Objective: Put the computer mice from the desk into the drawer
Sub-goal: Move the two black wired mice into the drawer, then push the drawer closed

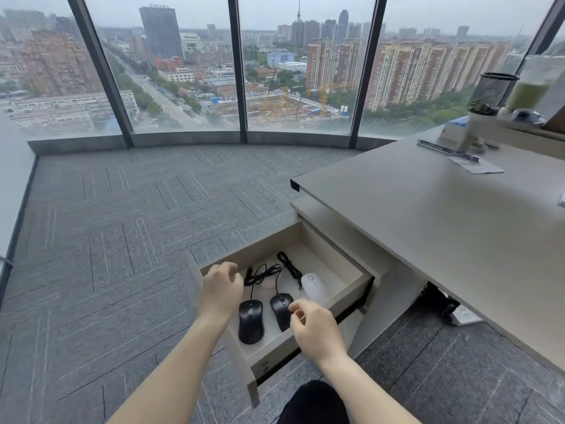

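step in hand looks like the tail end: both hands are over the open beige pull-out drawer (351, 267), arranging what lies in it, and the pale grey desk (428, 215) top shows no mice in the part in view (far right is cut off, so can't rule out more).

left hand (221, 292) hovers at approx 9 o'clock of the drawer, fingers spread and loose, gripping nothing, just beside the bundle of black cables (266, 270). right hand (315, 328) sits at approx 5 o'clock, thumb and forefinger pinched together over the nearer end of the middle mouse; looks like it pinches a cord, but too small to tell for sure.

drawer contents: glossy black wired mouse (250, 321) at 7 o'clock, second black wired mouse (281, 307) just right of it, white wireless mouse (315, 287) at approx 3 o'clock by the right wall, a pale pink rounded item half hidden under the cables at 11 o'clock.

next move, my guess: let go of the cord, tuck cables inside the rim so nothing snags, then push the drawer shut w/ both hands clear.
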The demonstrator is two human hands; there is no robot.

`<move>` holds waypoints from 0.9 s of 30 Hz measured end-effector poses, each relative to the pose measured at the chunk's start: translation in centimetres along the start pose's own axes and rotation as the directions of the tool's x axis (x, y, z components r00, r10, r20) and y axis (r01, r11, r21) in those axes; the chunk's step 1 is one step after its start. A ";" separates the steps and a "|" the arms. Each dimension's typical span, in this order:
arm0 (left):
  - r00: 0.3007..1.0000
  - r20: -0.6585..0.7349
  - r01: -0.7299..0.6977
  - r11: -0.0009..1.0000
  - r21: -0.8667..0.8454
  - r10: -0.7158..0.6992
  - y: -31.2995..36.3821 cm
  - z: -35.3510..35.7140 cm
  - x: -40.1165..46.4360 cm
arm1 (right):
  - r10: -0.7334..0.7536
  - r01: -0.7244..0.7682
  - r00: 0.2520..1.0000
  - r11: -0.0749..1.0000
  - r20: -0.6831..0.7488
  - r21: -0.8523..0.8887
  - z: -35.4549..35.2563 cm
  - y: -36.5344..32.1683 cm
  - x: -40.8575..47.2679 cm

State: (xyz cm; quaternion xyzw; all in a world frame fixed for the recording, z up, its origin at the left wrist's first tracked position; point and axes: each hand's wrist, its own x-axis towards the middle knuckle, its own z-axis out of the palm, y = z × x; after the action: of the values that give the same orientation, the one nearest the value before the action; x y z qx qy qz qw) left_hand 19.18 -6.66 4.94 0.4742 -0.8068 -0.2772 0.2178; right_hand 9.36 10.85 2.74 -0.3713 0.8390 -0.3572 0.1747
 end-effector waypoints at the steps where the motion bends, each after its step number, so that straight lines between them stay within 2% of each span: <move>1: 0.999 -0.046 0.004 0.999 -0.045 -0.006 -0.7 -0.8 -0.8 | -0.012 0.012 1.000 1.000 0.005 0.017 0.4 -0.1 -1.0; 4: 0.988 -0.133 0.061 0.990 -0.124 -0.077 -2.9 -2.4 -3.5 | -0.047 0.045 0.998 0.998 0.037 0.053 1.8 -0.8 -3.7; 8: 0.981 -0.072 0.167 0.971 -0.169 -0.181 -5.8 -2.0 -6.7 | -0.070 0.059 0.989 0.995 0.132 0.086 4.0 -1.9 -6.6; 11: 0.968 0.049 0.251 0.935 -0.250 -0.247 -7.4 -1.2 -7.9 | -0.056 0.042 0.984 0.995 0.170 0.087 5.5 -2.1 -7.9; 13: 0.926 0.187 0.377 0.810 -0.449 -0.328 -7.4 -0.8 -8.4 | -0.045 0.038 0.985 0.998 0.167 0.047 6.4 -2.1 -8.3; 14: 0.895 0.258 0.444 0.688 -0.574 -0.363 -7.2 -0.6 -8.6 | -0.037 0.032 0.987 0.999 0.155 0.035 6.8 -2.0 -8.4; 16: 0.822 0.407 0.550 0.375 -0.746 -0.398 -6.9 -0.2 -9.0 | -0.016 0.012 0.994 0.999 0.112 0.040 7.3 -1.9 -8.4; 17: 0.803 0.441 0.564 0.271 -0.780 -0.400 -7.0 0.2 -9.2 | -0.003 -0.001 0.996 0.999 0.092 0.047 7.3 -1.8 -8.3; 18: 0.798 0.455 0.563 0.217 -0.798 -0.396 -7.0 0.6 -9.3 | 0.008 -0.012 0.997 0.999 0.077 0.053 7.3 -1.7 -8.1; 24: 0.793 0.473 0.558 0.145 -0.817 -0.385 -6.0 2.7 -8.5 | 0.039 -0.041 0.999 0.996 0.028 0.076 6.3 -0.5 -7.2; 27: 0.791 0.489 0.571 0.158 -0.805 -0.368 -4.3 4.2 -7.6 | 0.079 -0.077 0.997 0.993 -0.019 0.085 5.4 0.8 -6.3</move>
State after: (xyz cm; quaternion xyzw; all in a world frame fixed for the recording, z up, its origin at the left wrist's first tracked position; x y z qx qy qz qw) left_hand 22.87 -0.61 -1.66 0.4602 -0.3238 -0.7791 0.2765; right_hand 16.14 13.43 -1.34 -0.3268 0.8390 -0.3891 0.1947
